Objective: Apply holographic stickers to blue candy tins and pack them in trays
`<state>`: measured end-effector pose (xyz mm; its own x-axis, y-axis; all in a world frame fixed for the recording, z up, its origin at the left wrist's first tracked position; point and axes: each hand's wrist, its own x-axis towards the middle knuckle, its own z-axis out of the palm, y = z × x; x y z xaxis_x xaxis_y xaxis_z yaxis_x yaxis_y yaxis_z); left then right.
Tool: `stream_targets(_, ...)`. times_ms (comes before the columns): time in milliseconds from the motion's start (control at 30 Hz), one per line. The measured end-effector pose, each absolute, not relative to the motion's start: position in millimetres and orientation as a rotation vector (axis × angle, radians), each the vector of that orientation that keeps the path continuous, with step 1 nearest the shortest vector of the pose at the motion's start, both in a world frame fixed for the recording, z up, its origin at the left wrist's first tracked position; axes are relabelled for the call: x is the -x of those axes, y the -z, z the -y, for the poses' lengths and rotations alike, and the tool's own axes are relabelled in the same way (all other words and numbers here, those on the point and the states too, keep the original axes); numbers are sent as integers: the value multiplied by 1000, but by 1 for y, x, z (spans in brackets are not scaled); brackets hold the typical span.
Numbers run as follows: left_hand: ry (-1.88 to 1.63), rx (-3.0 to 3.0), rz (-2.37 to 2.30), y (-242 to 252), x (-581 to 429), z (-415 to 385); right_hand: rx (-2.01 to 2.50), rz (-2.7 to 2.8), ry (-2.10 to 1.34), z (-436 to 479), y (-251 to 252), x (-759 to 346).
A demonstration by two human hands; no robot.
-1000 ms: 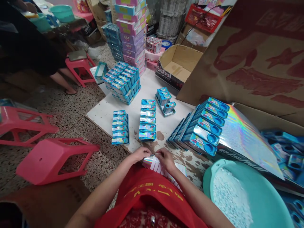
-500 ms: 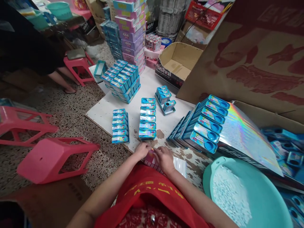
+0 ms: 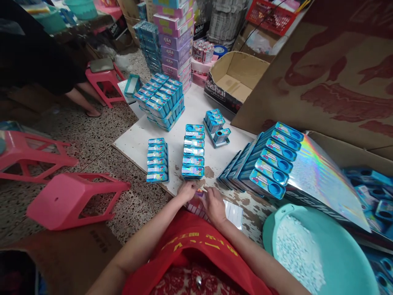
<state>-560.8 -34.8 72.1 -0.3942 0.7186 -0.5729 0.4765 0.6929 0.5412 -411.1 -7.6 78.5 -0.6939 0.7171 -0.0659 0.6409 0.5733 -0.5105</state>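
Note:
My left hand [image 3: 186,192] and my right hand [image 3: 214,204] are close together at the table's near edge, fingers bent inward. A small pale piece shows between their fingertips; what it is I cannot make out. Below them lies a pink-purple sheet of stickers [image 3: 196,208], partly hidden by the hands. A white sheet [image 3: 233,214] sticks out right of my right hand. Just beyond the hands stands a row of blue boxes [image 3: 193,159], with another blue row [image 3: 157,160] to its left.
Stacked blue boxes [image 3: 270,164] stand at the right, beside a teal basin [image 3: 344,246] of pale pellets. Further back are a tray of blue boxes [image 3: 221,141], a blue block [image 3: 162,98] and an open carton [image 3: 224,96]. Pink stools [image 3: 58,200] and a person's legs [image 3: 82,100] are at left.
The view has shifted slightly, so the table items appear a little further right. My fingertips have moved slightly apart over the pink sheet, with a pale piece now showing between them.

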Motion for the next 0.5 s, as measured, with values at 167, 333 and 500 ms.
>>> stream_targets(167,-350,-914,-2062,-72,561,34,1116,2698,-866,10,-76,412)
stream_targets(333,-342,-880,-2088,-74,559,32,1062,2716,-886,12,-78,408)
stream_targets(500,-354,-868,-2083,-71,558,32,1074,2702,-848,10,-82,409)
